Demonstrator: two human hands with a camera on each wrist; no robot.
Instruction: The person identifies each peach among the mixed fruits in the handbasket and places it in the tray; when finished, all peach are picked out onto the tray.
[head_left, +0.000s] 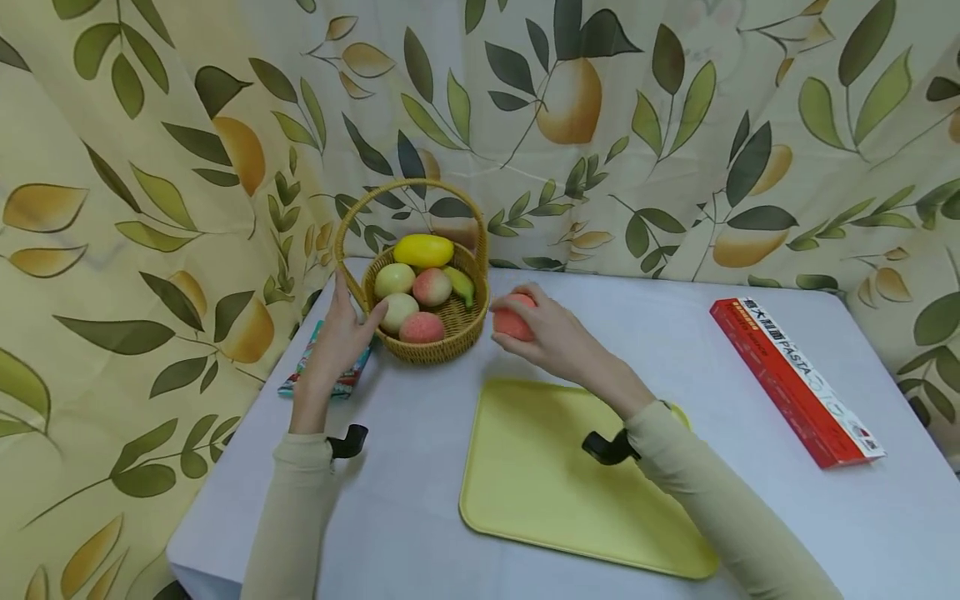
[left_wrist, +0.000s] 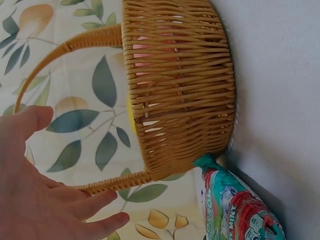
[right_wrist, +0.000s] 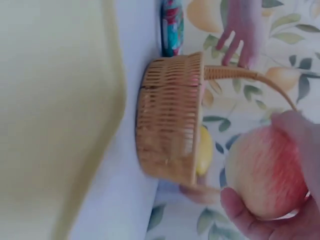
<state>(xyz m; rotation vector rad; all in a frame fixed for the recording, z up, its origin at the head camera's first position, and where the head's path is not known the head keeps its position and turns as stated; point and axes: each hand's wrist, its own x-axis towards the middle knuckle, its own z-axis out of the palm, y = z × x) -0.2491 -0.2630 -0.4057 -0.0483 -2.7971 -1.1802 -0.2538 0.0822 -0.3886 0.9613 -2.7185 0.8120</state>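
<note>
My right hand [head_left: 558, 337] grips a pink-and-cream peach [head_left: 513, 317] just right of the wicker basket [head_left: 429, 353], above the table; in the right wrist view thumb and fingers curl round the peach [right_wrist: 267, 172]. Beside the basket's left side is my left hand [head_left: 336, 337], fingers extended, close to the handle [left_wrist: 107, 184]; whether they touch it I cannot tell. Inside the basket lie a yellow oblong fruit [head_left: 423, 250], two pale round fruits [head_left: 394, 281], a peach [head_left: 432, 287], a reddish fruit [head_left: 422, 327] and a yellow-green banana-like fruit [head_left: 460, 286].
A yellow tray [head_left: 555, 492] lies on the white table under my right forearm. On the right rests a long red pasta box [head_left: 795, 383]. A shiny teal-and-red packet [left_wrist: 242, 210] sits left of the basket, partly behind my left hand. Patterned curtain [head_left: 660, 192] hangs behind.
</note>
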